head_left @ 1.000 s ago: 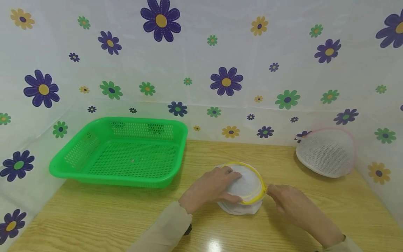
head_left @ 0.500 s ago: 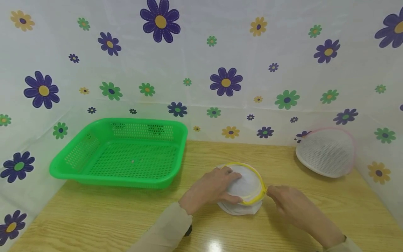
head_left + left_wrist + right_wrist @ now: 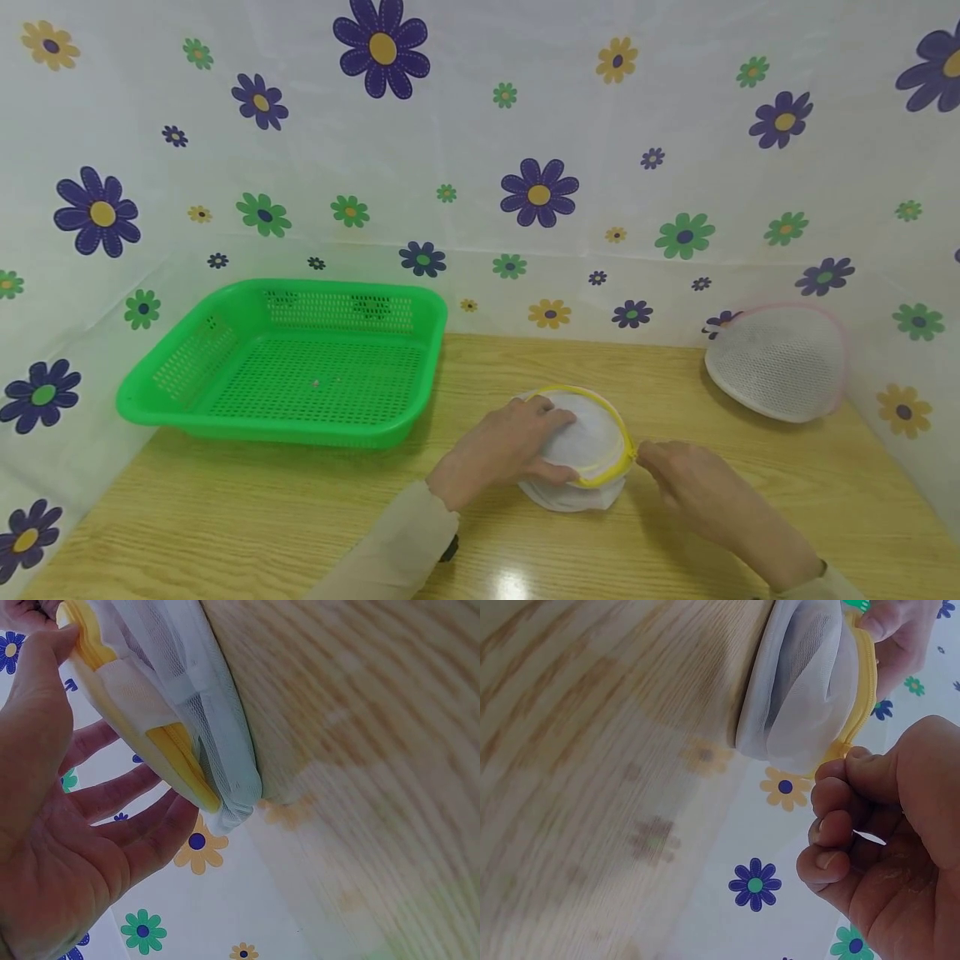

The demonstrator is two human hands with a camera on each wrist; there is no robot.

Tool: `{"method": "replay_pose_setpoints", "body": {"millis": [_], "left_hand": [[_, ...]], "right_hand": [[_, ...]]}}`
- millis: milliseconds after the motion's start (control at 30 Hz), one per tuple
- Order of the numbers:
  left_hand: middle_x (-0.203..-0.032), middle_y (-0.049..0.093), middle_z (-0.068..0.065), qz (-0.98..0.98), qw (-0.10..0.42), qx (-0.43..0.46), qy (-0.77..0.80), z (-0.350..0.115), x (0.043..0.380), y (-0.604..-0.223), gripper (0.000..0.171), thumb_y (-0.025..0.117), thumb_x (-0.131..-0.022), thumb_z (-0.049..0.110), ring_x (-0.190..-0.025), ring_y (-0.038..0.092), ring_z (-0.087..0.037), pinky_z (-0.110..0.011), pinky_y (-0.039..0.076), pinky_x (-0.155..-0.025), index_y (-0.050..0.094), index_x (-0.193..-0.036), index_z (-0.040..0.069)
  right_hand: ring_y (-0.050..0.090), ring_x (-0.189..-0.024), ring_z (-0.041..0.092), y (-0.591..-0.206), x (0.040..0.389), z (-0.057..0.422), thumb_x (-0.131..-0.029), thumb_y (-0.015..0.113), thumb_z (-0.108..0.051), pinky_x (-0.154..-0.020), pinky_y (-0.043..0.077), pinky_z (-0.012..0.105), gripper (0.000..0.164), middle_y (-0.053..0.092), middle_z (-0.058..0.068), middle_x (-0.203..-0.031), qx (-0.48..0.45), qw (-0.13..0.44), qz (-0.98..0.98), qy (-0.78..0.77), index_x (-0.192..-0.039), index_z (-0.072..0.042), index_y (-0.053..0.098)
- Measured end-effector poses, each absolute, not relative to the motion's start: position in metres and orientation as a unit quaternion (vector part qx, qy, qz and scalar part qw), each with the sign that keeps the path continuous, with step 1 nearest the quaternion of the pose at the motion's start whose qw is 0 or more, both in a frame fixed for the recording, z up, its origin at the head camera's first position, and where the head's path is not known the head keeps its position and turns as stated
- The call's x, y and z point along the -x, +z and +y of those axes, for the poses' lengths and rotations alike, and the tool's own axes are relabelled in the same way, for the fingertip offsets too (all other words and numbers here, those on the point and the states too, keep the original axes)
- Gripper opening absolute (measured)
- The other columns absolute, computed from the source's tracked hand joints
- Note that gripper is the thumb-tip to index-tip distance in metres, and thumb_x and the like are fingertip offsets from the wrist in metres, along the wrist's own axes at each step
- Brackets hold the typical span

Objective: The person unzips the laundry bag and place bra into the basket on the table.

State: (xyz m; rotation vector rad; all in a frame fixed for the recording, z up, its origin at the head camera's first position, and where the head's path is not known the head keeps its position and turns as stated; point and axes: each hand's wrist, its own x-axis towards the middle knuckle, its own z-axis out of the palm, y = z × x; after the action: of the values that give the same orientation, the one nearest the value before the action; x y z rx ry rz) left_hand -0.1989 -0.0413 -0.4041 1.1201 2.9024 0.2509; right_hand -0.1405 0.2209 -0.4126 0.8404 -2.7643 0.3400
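A round white mesh laundry bag (image 3: 581, 433) with a yellow zipper (image 3: 609, 477) around its upper edge stands on the wooden table. My left hand (image 3: 517, 442) spans its top, thumb at the near edge and fingers at the far side. In the left wrist view, the thumb and fingertips grip the bag's rim (image 3: 135, 754). At the bag's right side, my right hand (image 3: 693, 492) pinches the zipper's end between thumb and forefinger; the fingertips cover the pull. Seen from the right wrist, the other fingers curl in beside the zipper band (image 3: 866, 675), and the mesh side sags in folds.
To the left sits a green plastic basket (image 3: 281, 431) with perforated walls and tiny bits on its floor. A second white mesh bag (image 3: 780, 367) with pink edging leans at the back right. Flower-printed white sheeting (image 3: 480, 142) closes off the back and sides.
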Motion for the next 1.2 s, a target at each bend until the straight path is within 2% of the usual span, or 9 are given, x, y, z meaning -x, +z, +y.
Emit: {"method": "replay_pose_setpoints", "body": {"millis": [433,700,1200], "left_hand": [[-0.138,0.062,-0.011,0.934,0.005,-0.347,0.083,-0.0411,0.1990,-0.4031,0.071,0.064,-0.092,0.064,-0.113,0.066,-0.030,-0.042,0.059,-0.091,0.054,-0.147,0.020],[-0.136,0.062,-0.010,0.935,0.002,-0.346,0.084,-0.0392,0.1990,-0.4046,0.071,0.064,-0.092,0.064,-0.110,0.066,-0.028,-0.040,0.059,-0.091,0.054,-0.147,0.020],[-0.124,0.067,-0.009,0.937,-0.038,-0.342,0.057,-0.0333,0.1945,-0.4069,0.069,0.057,-0.093,0.069,-0.100,0.067,-0.027,-0.040,0.059,-0.087,0.058,-0.140,0.018]], "right_hand": [[0.033,-0.060,-0.002,-0.4087,0.1354,0.2184,-0.096,0.062,-0.003,-0.054,0.033,0.019,0.026,0.035,-0.017,-0.066,-0.310,0.098,-0.934,0.146,-0.079,-0.019,0.052],[0.030,-0.059,-0.003,-0.4114,0.1340,0.2179,-0.094,0.064,-0.002,-0.053,0.031,0.018,0.030,0.032,-0.018,-0.064,-0.303,0.126,-0.934,0.140,-0.075,-0.020,0.049],[0.028,-0.056,-0.006,-0.4135,0.1346,0.2195,-0.097,0.055,0.002,-0.048,0.030,0.016,0.029,0.032,-0.016,-0.064,-0.282,0.084,-0.940,0.172,-0.080,-0.018,0.046]]}}
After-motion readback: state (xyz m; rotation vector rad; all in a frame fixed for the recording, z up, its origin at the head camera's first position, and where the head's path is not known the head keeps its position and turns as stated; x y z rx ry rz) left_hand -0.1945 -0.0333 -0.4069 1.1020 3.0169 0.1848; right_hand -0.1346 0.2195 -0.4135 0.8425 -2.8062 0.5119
